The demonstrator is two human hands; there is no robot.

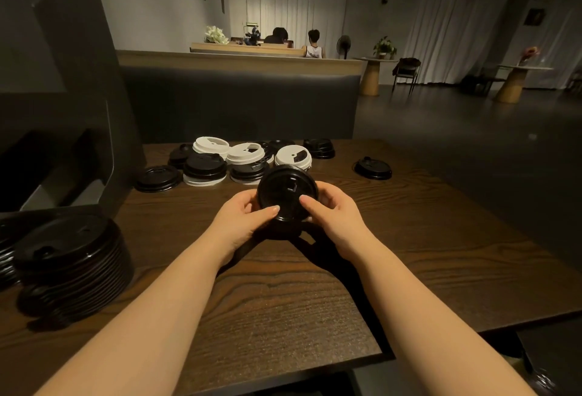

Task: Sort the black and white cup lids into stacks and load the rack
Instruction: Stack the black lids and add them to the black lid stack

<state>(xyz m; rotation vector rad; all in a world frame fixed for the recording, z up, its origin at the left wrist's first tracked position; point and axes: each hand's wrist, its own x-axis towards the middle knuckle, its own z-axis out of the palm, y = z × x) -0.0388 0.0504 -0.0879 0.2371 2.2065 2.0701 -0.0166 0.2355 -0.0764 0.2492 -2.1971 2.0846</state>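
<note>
A short stack of black lids (285, 191) stands on the wooden table (425, 238) at its middle. My left hand (244, 216) and my right hand (330, 209) grip this stack from both sides, thumbs resting on the top lid. Behind it lie mixed lids: white lids (210, 145) (245, 153) (293, 156), a black lid on a white one (204, 168), a flat black lid (158, 177), black lids at the back (318, 147) and one alone to the right (373, 168). A tall stack of black lids (67, 266) lies tilted at the near left.
A dark rack or cabinet (59, 131) rises along the table's left side. A padded bench back (239, 102) runs behind the table. The table's near edge steps in at lower right. Two people sit far off with their backs turned.
</note>
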